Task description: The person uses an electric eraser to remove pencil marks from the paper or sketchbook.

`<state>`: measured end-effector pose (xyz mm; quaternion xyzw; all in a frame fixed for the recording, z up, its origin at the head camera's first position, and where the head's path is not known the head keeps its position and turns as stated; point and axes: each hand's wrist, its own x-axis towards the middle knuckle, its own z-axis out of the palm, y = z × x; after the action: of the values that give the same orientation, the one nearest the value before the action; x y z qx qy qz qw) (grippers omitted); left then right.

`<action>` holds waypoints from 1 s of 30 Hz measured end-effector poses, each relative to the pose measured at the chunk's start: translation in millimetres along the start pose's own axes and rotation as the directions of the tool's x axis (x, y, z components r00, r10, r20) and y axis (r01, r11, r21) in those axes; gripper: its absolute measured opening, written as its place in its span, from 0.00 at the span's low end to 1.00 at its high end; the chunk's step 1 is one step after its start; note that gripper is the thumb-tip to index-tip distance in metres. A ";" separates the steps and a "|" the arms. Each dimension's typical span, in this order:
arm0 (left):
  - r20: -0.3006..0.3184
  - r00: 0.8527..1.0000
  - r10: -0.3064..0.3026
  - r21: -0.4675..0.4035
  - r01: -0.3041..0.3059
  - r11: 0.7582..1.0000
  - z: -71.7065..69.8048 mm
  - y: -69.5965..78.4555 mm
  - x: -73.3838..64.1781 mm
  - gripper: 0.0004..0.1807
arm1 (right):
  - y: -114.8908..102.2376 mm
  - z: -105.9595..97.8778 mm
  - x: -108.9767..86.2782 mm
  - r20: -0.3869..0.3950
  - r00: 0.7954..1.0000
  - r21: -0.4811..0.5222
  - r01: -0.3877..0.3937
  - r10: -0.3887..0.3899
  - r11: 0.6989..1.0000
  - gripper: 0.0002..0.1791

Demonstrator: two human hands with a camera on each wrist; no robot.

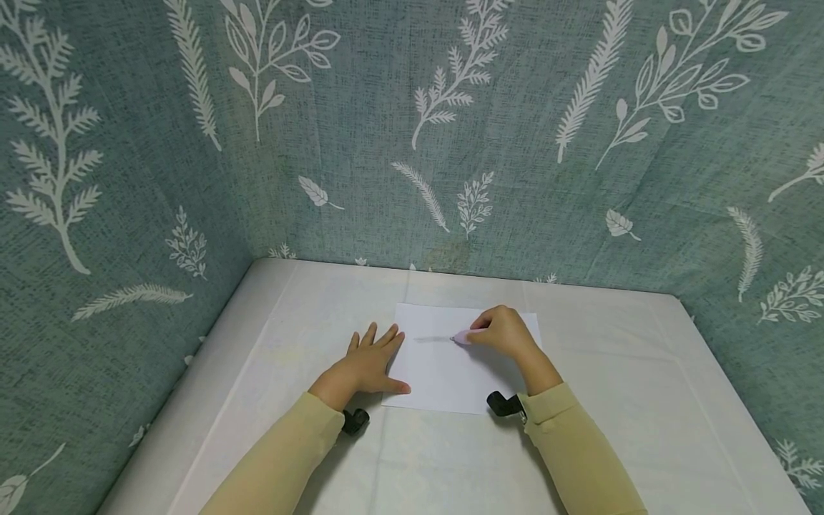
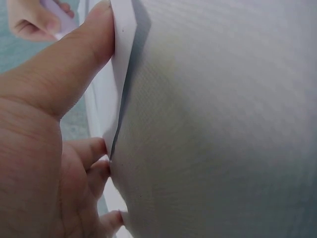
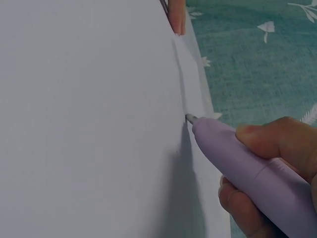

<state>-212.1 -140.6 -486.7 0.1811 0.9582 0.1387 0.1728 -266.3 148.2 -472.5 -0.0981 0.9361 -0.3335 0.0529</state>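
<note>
A sheet of white paper (image 1: 438,386) lies on the white-covered table. My right hand (image 1: 505,331) pinches a thick lilac pen-shaped tool (image 3: 247,166) between thumb and fingers. Its small grey metal tip is at the paper, at the end of a thin greyish line (image 1: 433,339) that runs leftward across the upper part of the sheet. My left hand (image 1: 367,366) rests with spread fingers along the sheet's left edge, the thumb on its lower left part. In the left wrist view, the paper's edge (image 2: 124,64) stands slightly raised from the table beneath the thumb.
The white table cover (image 1: 644,379) has faint creases. Green-blue fabric walls (image 1: 360,143) with white leaf prints stand behind the table and at both sides. Small black devices (image 1: 503,404) are worn at both wrists, by the cuffs of the pale yellow sleeves (image 1: 579,443).
</note>
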 end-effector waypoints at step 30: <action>0.005 1.000 -0.011 -0.013 0.011 1.000 -2.0 6.2 2.0 0.61 | 0.4 -2.5 3.5 0.036 0.999 0.010 0.002 -0.002 1.000 0.09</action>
<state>-212.7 -134.6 -483.4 0.1748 0.9578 0.1435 0.1771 -270.2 149.3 -470.9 -0.1046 0.9333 -0.3365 0.0700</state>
